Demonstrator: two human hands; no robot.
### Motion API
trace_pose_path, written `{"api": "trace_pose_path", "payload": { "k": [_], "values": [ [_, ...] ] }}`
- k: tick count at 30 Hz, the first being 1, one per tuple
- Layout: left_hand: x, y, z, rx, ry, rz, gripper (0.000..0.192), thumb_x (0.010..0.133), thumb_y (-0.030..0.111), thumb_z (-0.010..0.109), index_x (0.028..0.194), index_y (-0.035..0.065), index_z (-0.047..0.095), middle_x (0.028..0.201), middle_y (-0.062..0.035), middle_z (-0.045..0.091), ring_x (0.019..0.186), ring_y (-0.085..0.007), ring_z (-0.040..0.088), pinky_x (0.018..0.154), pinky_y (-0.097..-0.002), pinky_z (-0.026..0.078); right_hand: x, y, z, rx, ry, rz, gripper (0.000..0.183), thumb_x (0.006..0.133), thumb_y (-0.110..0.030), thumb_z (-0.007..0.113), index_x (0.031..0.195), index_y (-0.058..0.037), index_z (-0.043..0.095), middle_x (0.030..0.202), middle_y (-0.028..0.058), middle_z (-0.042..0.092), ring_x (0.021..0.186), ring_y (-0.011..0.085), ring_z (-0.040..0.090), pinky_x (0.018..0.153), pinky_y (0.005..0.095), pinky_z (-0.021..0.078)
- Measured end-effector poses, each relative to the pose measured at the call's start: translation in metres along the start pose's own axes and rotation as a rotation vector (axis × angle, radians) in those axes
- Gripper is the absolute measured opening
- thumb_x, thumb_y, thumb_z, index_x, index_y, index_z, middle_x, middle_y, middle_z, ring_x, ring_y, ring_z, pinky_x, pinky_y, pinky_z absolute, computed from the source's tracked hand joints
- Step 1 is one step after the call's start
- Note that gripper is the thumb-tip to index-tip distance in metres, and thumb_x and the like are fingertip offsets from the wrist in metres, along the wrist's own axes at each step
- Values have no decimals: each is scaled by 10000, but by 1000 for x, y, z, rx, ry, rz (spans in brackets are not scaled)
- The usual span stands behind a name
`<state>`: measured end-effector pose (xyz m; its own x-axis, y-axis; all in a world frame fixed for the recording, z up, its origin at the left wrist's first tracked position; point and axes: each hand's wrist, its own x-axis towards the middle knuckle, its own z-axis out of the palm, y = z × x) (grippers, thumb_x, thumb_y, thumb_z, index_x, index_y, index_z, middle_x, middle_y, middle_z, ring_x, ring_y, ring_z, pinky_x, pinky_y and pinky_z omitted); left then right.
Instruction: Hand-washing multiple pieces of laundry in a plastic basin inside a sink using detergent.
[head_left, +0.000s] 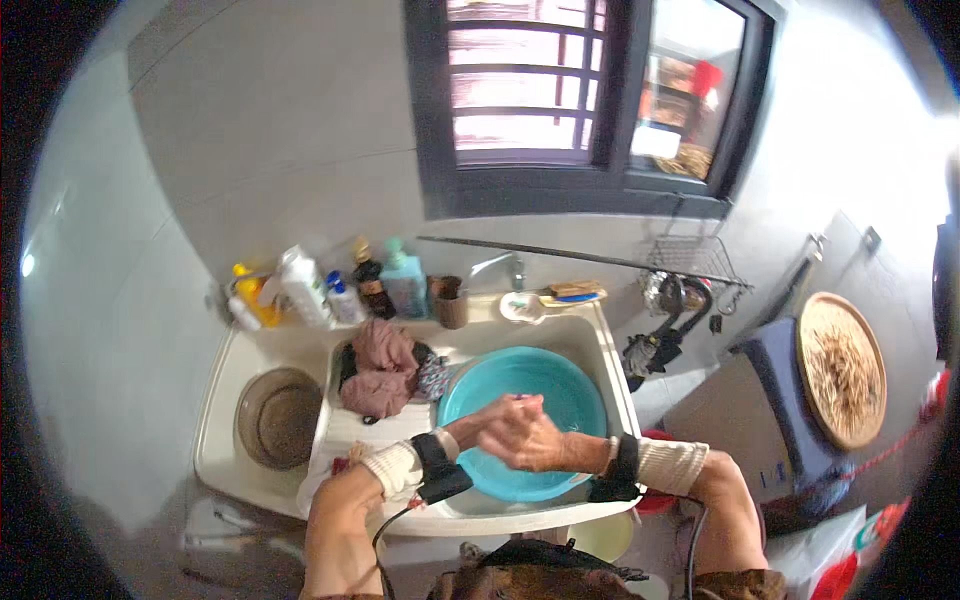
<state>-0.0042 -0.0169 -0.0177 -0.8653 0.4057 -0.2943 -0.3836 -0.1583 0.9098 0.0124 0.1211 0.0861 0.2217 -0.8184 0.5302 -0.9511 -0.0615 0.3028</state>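
Note:
Both of my hands are pressed together over a turquoise plastic basin (525, 480) in the right bay of a white laundry sink (622, 375). My left hand (487, 421) lies mostly behind my right hand (529, 439), whose fingers curl around it. Whether anything is between them cannot be seen. Water seems to fill the basin. Left of it, a heap of pinkish-brown cloth (382, 367) rests on the ribbed washboard part of the sink, with a patterned cloth (433, 376) beside it. Each wrist wears a black strap with a cable.
A brown basin (279, 416) sits in the left bay. Along the back ledge stand a white bottle (304, 281), a teal pump bottle (405, 285), a brown cup (450, 304), a faucet (517, 271) and brushes (576, 292). A wire basket (694, 259) hangs at the right, near a round woven tray (840, 367).

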Motion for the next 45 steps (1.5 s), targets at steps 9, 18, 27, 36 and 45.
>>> {"api": "trace_pose_path", "payload": {
  "k": [9,18,27,36,45],
  "values": [
    [-36,23,17,-134,-107,-219,567,862,537,394,1210,94,451,875,-73,581,825,-155,567,752,-310,485,-21,-25,24,88,11,-181,324,643,-277,529,907,-92,498,713,7,475,660,172,481,488,303,353],
    [-38,2,8,185,129,81,450,872,336,459,1242,84,409,1006,-90,536,834,-187,558,740,-324,474,-29,-29,37,399,243,496,288,828,-265,498,1028,-59,521,795,67,515,780,202,518,732,343,422],
    [-64,63,58,1080,460,897,400,734,80,590,1125,68,504,964,-107,532,775,-239,553,712,-349,473,-59,-32,39,2039,380,1556,762,767,-736,244,910,-42,524,707,124,576,499,247,582,387,335,472],
    [-67,54,83,1153,664,1123,98,824,111,557,848,16,553,894,-126,577,821,-256,568,734,-344,467,-35,11,45,1108,935,1695,165,704,-140,582,832,-41,553,701,58,565,609,158,511,590,300,442],
    [-32,68,64,-638,435,342,361,885,354,482,1091,58,511,663,4,510,645,-115,533,583,-242,427,0,19,-10,-11,443,812,321,609,-185,603,906,-152,485,806,22,479,787,248,510,514,360,431]
  ]
}}
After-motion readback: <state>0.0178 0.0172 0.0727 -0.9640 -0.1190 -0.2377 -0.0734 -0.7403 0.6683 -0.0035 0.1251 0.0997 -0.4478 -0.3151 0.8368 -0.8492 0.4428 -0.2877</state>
